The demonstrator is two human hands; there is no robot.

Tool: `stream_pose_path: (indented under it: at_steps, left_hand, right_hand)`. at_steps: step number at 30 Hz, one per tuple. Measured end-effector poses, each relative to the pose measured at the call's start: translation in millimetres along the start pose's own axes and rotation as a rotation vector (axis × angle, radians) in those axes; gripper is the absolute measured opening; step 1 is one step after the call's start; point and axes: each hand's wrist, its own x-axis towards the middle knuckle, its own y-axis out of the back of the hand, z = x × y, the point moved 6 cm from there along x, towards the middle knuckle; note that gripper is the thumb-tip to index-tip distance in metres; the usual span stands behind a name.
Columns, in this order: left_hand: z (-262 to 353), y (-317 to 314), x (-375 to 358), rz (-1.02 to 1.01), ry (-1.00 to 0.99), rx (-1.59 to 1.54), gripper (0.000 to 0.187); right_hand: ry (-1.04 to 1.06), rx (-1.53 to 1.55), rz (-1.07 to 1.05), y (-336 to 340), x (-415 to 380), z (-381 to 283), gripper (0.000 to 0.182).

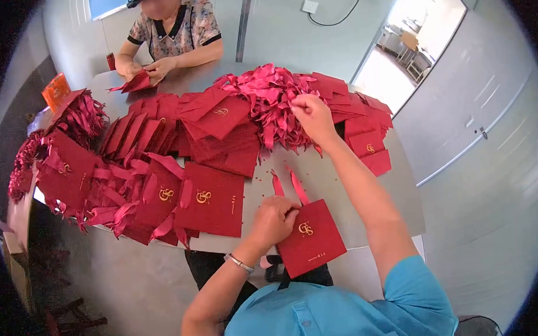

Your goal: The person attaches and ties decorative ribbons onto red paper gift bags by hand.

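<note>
My left hand (273, 223) is closed on the upper left edge of a dark red paper gift bag (313, 245) with gold lettering. That bag hangs partly over the table's near edge, and its pink ribbon handle (298, 185) stretches onto the tabletop. My right hand (314, 121) reaches to the right side of a heap of pink ribbons (269, 93). Its thumb and fingers are pinched together there; what they hold, if anything, I cannot make out.
Stacks of red bags (222, 131) crowd the middle, with more bags (363, 128) at the right. Ribboned bags (156, 197) lie at the left. Opposite, a person (176, 34) handles a red bag (136, 82). An orange box (55, 90) stands at the far left.
</note>
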Motion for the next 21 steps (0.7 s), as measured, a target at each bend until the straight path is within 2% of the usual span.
stream_pose_path:
  at_steps: [1, 3, 4, 6, 7, 8, 10, 11, 13, 14, 16, 18, 20, 21]
  left_hand:
    - [1, 0, 0, 0.0, -0.002, -0.002, 0.011]
    - [2, 2, 2, 0.004, -0.012, -0.004, 0.01]
    - [3, 1, 2, -0.011, -0.007, 0.019, 0.01]
    - [1, 0, 4, -0.023, -0.006, 0.04, 0.01]
    - [-1, -2, 3, -0.025, -0.006, 0.031, 0.01]
    - [-3, -3, 2, -0.029, -0.003, 0.022, 0.009]
    - [-2, -1, 3, -0.026, -0.003, 0.028, 0.009]
    - [-1, -1, 3, -0.023, -0.004, 0.039, 0.009]
    - [-2, -1, 3, -0.017, -0.012, 0.041, 0.009]
    - [-2, -2, 2, -0.017, -0.017, 0.046, 0.009]
    - [0, 0, 3, -0.02, -0.016, 0.033, 0.01]
    - [0, -1, 3, -0.035, -0.019, 0.016, 0.01]
    - [-2, -2, 2, -0.026, -0.011, 0.028, 0.008]
    - [0, -3, 2, -0.034, -0.016, 0.024, 0.008]
  right_hand:
    - [0.004, -0.005, 0.001, -3, 9, 8, 0.026]
    - [-0.082, -0.25, 0.131, 2, 23, 23, 0.023]
    - [-0.077, -0.252, 0.135, 0, 26, 26, 0.023]
    - [-0.118, -0.505, 0.034, -3, 31, 33, 0.022]
    - [-0.214, -0.391, -0.098, -8, 35, 40, 0.024]
    - [-0.214, -0.396, -0.101, -6, 35, 40, 0.024]
    - [-0.166, -0.287, 0.027, 7, 35, 22, 0.021]
    - [-0.162, -0.292, 0.025, 9, 34, 20, 0.021]
    - [-0.127, -0.032, 0.153, 26, 33, 20, 0.019]
    - [-0.124, -0.036, 0.148, 33, 30, 21, 0.019]
    - [-0.407, 0.426, 0.028, 40, 20, 23, 0.012]
    - [-0.377, 0.4, 0.011, 54, 10, 2, 0.011]
    - [-0.404, 0.655, 0.003, 60, -1, -10, 0.01]
    - [-0.376, 0.615, 0.002, 63, -6, -6, 0.008]
